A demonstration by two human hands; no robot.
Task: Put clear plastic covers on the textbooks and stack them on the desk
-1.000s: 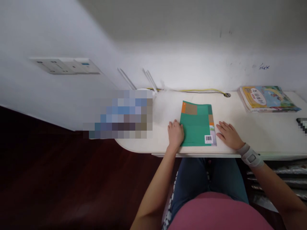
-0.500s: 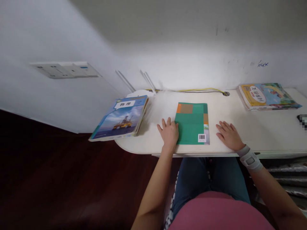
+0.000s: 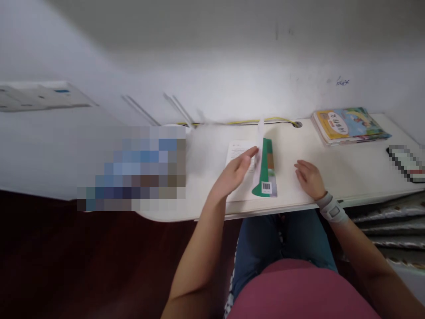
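A thin book with a green back cover [image 3: 267,166] and a white barcode label lies on the white desk. Its cover stands partly raised and curved, baring a printed page [image 3: 234,153] on the left. My left hand [image 3: 234,173] is over that page, fingers stretched out and their tips against the inner side of the raised leaf. To the right of the book, my right hand [image 3: 310,179] rests at the desk with its fingers loosely bent and apart, holding nothing. A grey band [image 3: 332,209] circles the right wrist.
Several books [image 3: 350,126] are stacked at the back right, with a blurred phone-like object [image 3: 407,164] nearer. A pixelated pile [image 3: 142,168] stands at the left end. Yellow and black cables [image 3: 245,121] run along the wall to a desk hole [image 3: 297,125].
The book lay closed and flat; now its cover is lifted rightward. My left hand has moved from the book's left edge onto the inner page. The view has shifted somewhat right.
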